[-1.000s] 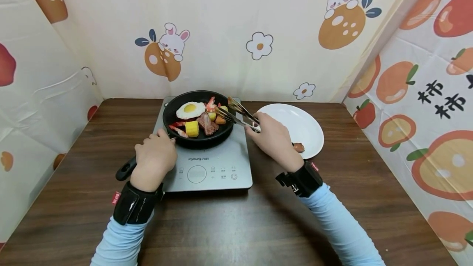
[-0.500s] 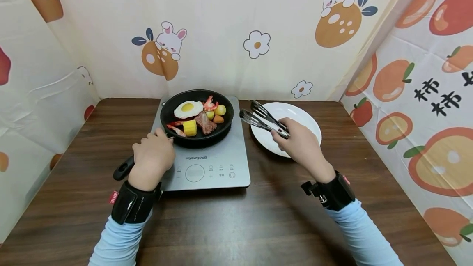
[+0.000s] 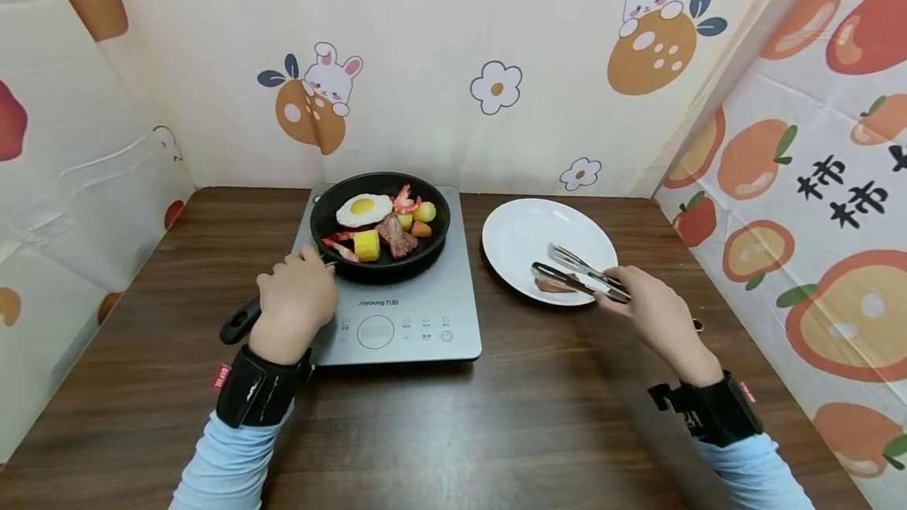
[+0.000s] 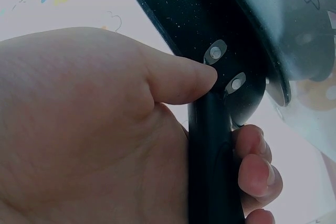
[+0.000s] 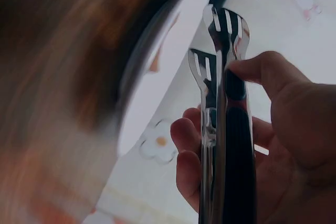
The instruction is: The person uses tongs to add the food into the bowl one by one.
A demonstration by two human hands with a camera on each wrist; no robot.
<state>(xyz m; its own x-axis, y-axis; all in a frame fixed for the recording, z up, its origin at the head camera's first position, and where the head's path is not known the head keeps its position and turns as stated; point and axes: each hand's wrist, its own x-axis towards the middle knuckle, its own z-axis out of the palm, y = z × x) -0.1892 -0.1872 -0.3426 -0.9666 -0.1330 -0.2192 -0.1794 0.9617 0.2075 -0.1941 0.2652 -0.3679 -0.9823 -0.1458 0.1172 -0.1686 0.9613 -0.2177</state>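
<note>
My left hand (image 3: 296,301) grips the black handle (image 4: 212,171) of a frying pan (image 3: 386,270) on the cooktop, with fingers curled round it in the left wrist view. Inside the pan lie a fried egg (image 3: 363,211), a corn piece (image 3: 367,245), a chunk of meat (image 3: 397,236), shrimp and small vegetable pieces. Metal tongs (image 5: 231,129) with slotted tips are held in my right hand (image 3: 655,317), thumb on one arm and fingers round the other. Their parted tips hang over the white plate (image 3: 524,230), overlapping a brown piece of food (image 3: 554,284) on it.
A silver induction cooktop (image 3: 425,305) supports the pan, left of the plate. Both stand toward the back of the brown wooden table (image 3: 453,447). Printed cloth (image 3: 418,124) walls in the back and both sides.
My right hand has carried the tongs from the pan, rightward across the plate, to the plate's right front. The brown food piece shows under them. My left hand and the pan stay put.
</note>
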